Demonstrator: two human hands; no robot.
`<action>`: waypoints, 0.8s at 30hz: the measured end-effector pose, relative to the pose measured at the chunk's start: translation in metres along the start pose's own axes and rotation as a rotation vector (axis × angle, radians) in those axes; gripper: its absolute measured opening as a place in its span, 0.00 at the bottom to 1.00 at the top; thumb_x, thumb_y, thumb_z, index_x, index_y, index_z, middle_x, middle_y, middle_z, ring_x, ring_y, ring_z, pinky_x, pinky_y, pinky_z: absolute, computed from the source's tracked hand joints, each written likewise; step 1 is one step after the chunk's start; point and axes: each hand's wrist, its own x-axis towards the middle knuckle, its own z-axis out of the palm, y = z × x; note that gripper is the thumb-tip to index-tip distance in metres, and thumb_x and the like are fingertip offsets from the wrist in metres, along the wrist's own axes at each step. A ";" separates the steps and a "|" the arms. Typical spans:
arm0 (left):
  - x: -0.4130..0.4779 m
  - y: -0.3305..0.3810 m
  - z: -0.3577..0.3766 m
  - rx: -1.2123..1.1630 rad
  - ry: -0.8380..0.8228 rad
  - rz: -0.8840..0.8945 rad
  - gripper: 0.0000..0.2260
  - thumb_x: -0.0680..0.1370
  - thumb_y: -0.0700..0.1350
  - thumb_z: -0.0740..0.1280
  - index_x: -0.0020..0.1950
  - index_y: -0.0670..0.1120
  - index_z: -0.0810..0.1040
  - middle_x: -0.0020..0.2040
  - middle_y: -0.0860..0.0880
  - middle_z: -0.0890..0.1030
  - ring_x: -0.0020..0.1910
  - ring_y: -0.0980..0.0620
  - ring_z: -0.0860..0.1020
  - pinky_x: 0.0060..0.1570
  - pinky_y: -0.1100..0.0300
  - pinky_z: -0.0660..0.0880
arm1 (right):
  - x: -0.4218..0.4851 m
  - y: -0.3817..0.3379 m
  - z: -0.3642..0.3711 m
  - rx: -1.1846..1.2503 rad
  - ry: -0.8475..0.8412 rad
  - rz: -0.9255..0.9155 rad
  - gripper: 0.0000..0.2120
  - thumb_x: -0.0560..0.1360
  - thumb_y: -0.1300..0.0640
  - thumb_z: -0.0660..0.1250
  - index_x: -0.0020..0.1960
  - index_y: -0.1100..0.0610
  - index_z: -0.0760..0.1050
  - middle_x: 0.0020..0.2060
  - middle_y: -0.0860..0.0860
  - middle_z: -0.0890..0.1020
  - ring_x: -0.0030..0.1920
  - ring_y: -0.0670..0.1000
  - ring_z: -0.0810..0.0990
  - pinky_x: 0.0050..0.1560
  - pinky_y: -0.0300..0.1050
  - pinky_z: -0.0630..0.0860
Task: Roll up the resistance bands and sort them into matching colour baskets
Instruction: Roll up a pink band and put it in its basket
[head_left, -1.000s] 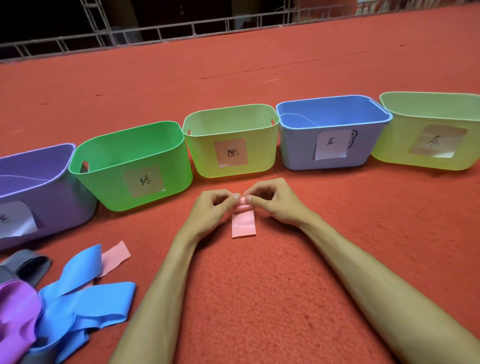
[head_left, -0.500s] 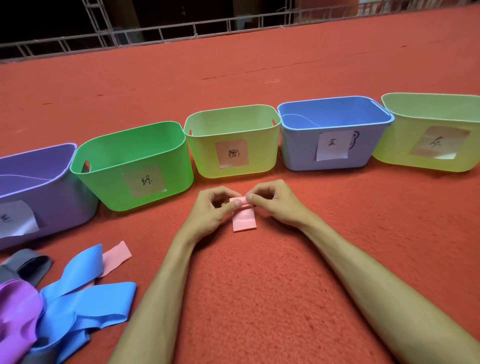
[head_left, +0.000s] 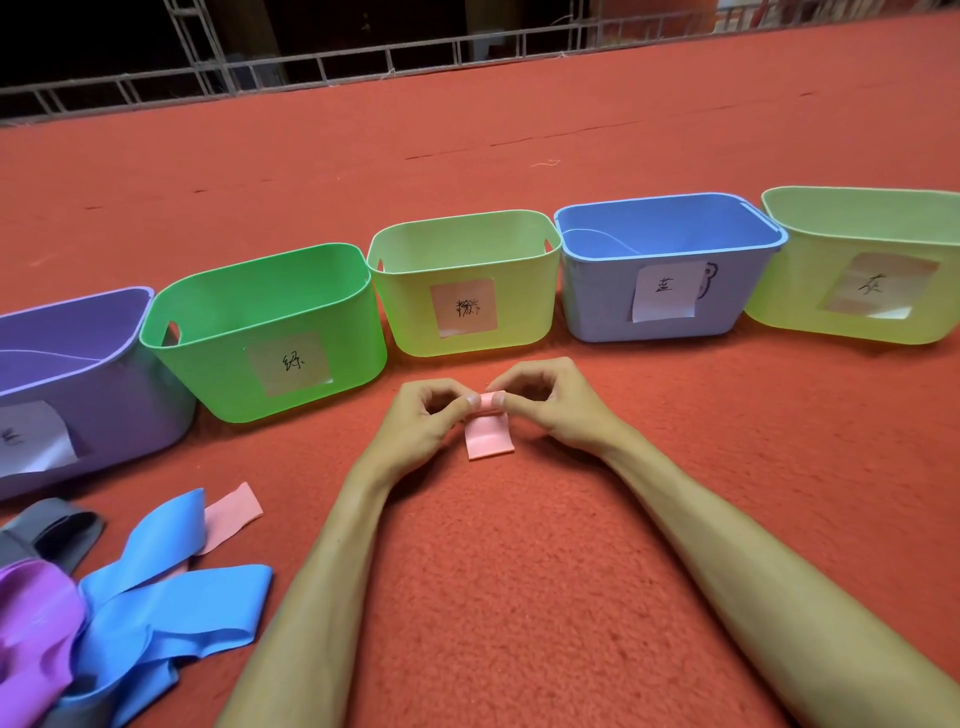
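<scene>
Red carpet at centre frame — my left hand (head_left: 421, 421) and right hand (head_left: 550, 405) pinch the pink band (head_left: 488, 434), half rolled. I judge it soft, springy — grip the roll's ends.

Even bright light, soft shadows under the baskets (head_left: 457, 291); wide-angle bending at edges, dark background

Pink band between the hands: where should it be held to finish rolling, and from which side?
Hold the pink band by its rolled far end, pinching from both sides, as the left hand and right hand do. The roll lies crosswise with its flat tail toward the person, so side pinches likely leave the tail free to wind in.
</scene>
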 end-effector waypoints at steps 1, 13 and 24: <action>0.000 0.000 0.000 -0.005 0.004 0.002 0.07 0.83 0.39 0.68 0.50 0.39 0.85 0.38 0.58 0.84 0.37 0.65 0.77 0.40 0.71 0.70 | 0.000 0.000 0.000 0.001 0.000 0.019 0.06 0.78 0.58 0.74 0.51 0.61 0.86 0.45 0.56 0.88 0.46 0.49 0.84 0.52 0.46 0.79; -0.002 0.003 -0.005 -0.040 -0.002 0.025 0.06 0.79 0.42 0.74 0.55 0.42 0.87 0.49 0.48 0.88 0.49 0.53 0.82 0.52 0.60 0.75 | -0.001 -0.001 -0.004 0.065 -0.009 -0.002 0.06 0.77 0.64 0.75 0.53 0.66 0.85 0.47 0.59 0.88 0.48 0.53 0.86 0.53 0.49 0.80; -0.005 0.004 -0.005 -0.088 -0.010 0.000 0.06 0.80 0.43 0.73 0.53 0.43 0.87 0.40 0.48 0.84 0.37 0.56 0.76 0.38 0.63 0.69 | 0.000 0.000 -0.005 0.027 0.018 0.046 0.13 0.71 0.65 0.80 0.55 0.62 0.85 0.47 0.57 0.88 0.47 0.48 0.84 0.53 0.48 0.79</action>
